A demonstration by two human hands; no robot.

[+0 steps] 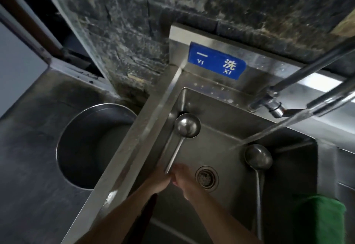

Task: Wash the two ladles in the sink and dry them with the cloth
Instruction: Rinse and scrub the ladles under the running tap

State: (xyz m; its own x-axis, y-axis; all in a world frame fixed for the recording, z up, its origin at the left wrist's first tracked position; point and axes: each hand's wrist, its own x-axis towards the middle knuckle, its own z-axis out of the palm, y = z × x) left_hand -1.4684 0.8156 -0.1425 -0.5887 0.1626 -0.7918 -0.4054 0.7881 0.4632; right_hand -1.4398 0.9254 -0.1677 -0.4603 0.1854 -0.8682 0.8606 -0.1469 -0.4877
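Note:
Two steel ladles are in the steel sink (221, 147). The left ladle (187, 125) leans along the sink's left wall with its bowl up. The lower end of its handle runs into my left hand (159, 180), which is closed around it. My right hand (185, 181) presses against the left hand beside the drain (207, 178), fingers curled; what it holds is hidden. The right ladle (258, 156) stands at the right side, untouched, its handle running toward me. A green cloth (322, 218) lies on the sink's right rim.
Water streams from the tap (276, 109) and lands just left of the right ladle's bowl. A blue sign (217, 63) is on the backsplash. A round steel basin (92, 145) is sunk in the counter to the left. A dark stone wall rises behind.

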